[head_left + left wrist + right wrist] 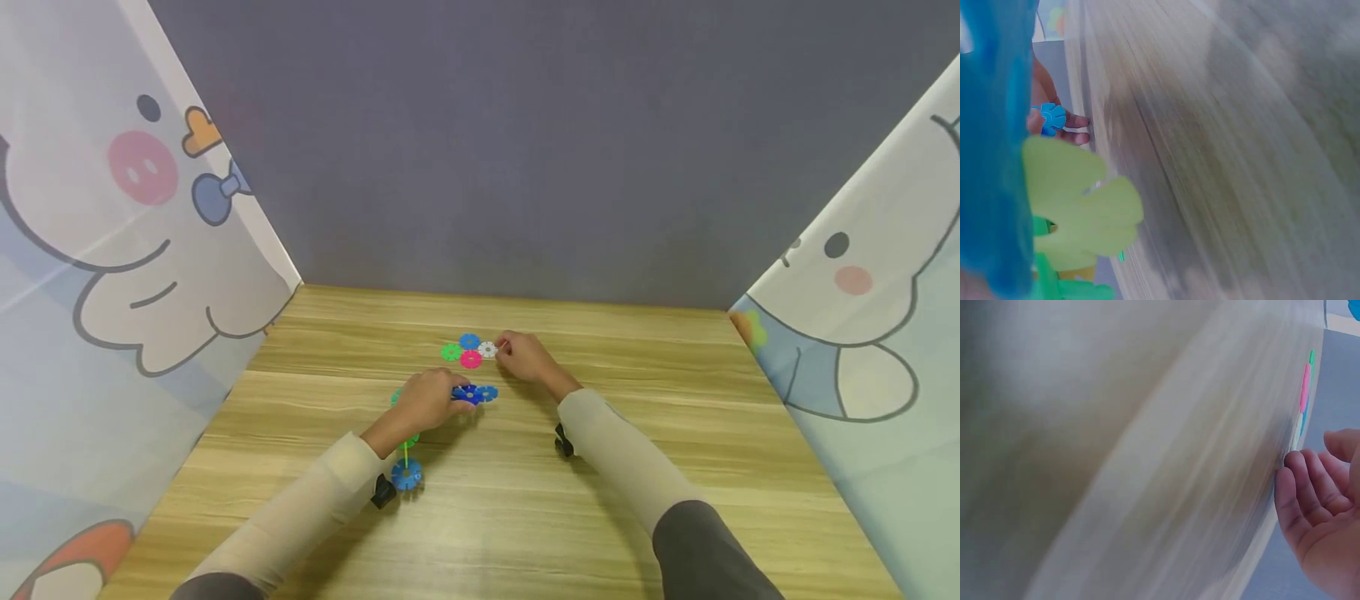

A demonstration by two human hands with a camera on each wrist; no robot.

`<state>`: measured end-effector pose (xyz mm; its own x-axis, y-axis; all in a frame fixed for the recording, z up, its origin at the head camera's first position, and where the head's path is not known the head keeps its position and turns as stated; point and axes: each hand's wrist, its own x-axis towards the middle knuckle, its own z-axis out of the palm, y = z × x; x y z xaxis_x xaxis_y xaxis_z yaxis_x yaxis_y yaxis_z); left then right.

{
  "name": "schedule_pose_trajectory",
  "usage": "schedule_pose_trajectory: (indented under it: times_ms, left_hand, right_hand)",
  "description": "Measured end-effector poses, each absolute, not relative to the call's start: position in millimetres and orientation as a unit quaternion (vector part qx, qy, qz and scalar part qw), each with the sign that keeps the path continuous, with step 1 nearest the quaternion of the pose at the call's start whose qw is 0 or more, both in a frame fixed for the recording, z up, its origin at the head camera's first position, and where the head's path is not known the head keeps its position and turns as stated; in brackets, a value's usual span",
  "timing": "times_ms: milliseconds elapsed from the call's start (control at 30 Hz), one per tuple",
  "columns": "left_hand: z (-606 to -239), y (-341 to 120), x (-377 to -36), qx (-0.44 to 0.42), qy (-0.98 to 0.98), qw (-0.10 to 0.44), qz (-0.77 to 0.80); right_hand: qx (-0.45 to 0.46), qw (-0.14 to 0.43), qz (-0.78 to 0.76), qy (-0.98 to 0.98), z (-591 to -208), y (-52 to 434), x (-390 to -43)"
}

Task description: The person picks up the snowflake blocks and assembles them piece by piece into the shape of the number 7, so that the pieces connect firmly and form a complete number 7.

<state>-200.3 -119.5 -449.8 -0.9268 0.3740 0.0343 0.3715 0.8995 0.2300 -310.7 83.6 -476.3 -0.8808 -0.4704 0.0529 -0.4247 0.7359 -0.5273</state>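
My left hand (429,398) holds a string of slotted plastic snowflake discs, its thumb and fingers around a dark blue disc (470,401). A lighter blue disc (489,392) sticks out to the right. Near the left wrist are a green disc (408,441) and another blue disc (406,475), with a yellow disc (1085,206) large in the left wrist view. My right hand (527,357) is low at the table, fingers gently bent and thumb apart in its wrist view. Its fingertips are right at the edge of a white disc (487,350).
Beside the white disc lie a pink disc (471,360), a green disc (451,352) and a blue disc (469,342), flat on the wooden table (637,350). A grey panel (480,167) stands behind, with cartoon-printed sheets at both sides.
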Motion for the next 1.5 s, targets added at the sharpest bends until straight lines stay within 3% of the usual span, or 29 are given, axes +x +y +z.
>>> schedule_pose_trajectory:
  times_ms: [767,1033,1500]
  left_hand:
    - [-448.3,-122.1,-200.8,0.204,0.971,0.003,0.122]
    - [-450.3,-122.7,-201.1,0.201,0.972,0.004,0.123]
    - [-451.5,-119.3,-200.9,0.196,0.972,0.006,0.129]
  right_hand:
    - [-0.2,0.068,-0.169,0.963,-486.7,63.9,-325.9]
    - [-0.187,0.089,-0.19,0.96,-485.5,64.5,-327.3]
    - [-0.192,0.066,-0.265,0.943,-486.0,83.7,-317.4]
